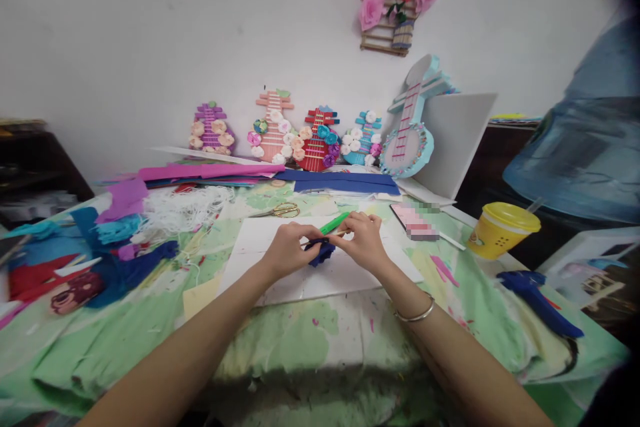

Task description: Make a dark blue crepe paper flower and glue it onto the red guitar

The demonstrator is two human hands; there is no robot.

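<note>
My left hand (290, 250) pinches a dark blue crumpled piece of paper (321, 253), its folds hanging below the fingertips. My right hand (363, 240) is closed, thumb and fingers around a thin pale stick (340, 233) that reaches to the blue paper. Both hands are close together over a white board (280, 288). Just behind the fingers lies a bright green object (334, 222), partly hidden by the right hand. Gold-handled scissors (285, 210) lie beyond the left hand.
Decorated lute-shaped crafts (316, 140) line the wall. White string (185, 213) and coloured paper scraps (65, 267) lie left. To the right are a phone (413, 221), a yellow cup (503, 233) with a straw and a blue glue gun (540, 300). A blue paper strip (345, 183) lies behind.
</note>
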